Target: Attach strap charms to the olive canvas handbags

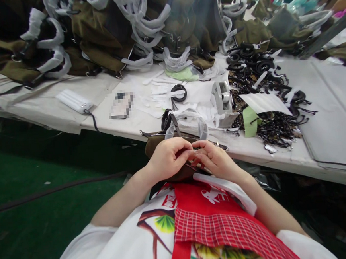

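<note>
An olive-brown handbag [152, 146] with dark trim and zippers rests between my body and the table's front edge. Its handles [203, 128] are wrapped in whitish plastic and stand up at the far side. Over the bag my left hand [172, 155] and my right hand [214, 158] meet, fingertips touching. Thumb and fingers of both are closed in a pinch near the zipper. Whatever they pinch is too small and too covered to make out. A dark strap loop [168, 120] rises from the bag just beyond my left hand.
Several olive bags [99, 31] with wrapped handles line the back of the white table [107, 128]. A heap of black cords [261, 74] lies at right, near a white tape dispenser [222, 101]. A black ring-shaped coil [178, 93], phone [122, 105] and white power bank [74, 101] lie nearer.
</note>
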Tool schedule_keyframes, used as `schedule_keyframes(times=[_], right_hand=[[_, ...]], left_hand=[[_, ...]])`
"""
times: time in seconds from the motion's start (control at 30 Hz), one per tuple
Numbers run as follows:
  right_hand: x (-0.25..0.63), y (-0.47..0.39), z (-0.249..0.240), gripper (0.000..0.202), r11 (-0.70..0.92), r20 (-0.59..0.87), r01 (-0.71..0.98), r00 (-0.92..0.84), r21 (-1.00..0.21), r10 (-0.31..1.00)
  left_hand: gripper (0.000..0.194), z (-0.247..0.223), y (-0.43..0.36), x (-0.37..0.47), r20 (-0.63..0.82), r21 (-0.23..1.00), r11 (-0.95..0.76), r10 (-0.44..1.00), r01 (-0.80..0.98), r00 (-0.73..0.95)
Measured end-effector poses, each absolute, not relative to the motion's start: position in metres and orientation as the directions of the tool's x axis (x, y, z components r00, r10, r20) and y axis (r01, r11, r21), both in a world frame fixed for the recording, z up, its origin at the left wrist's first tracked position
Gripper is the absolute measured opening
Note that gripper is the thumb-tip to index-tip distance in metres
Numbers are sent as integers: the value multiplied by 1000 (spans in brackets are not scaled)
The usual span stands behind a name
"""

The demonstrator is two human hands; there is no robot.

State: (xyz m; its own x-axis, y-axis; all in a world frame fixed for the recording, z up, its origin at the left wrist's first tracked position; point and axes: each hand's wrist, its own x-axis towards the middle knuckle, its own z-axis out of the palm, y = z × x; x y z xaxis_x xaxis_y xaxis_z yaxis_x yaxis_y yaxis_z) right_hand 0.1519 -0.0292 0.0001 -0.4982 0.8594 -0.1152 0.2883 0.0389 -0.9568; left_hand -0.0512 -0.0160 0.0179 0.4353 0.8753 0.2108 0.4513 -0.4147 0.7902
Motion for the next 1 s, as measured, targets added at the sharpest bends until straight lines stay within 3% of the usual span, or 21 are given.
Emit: schedule_keyframes(times=[0.1, 0.23, 1.0], right_hand=[[154, -30, 7, 47, 173, -53, 348, -554, -922, 831], [155, -31, 8, 57, 228, -36, 363, -596, -904, 802], [155, -30, 9, 53, 410, 7, 474, -647, -779, 762]], left_hand=[[15, 19, -16, -50, 208, 772, -434, 863, 464, 461], [16, 19, -16, -51, 196, 785, -431, 854, 444, 482], [13, 18, -17, -53, 174, 840, -394, 847, 373, 503]])
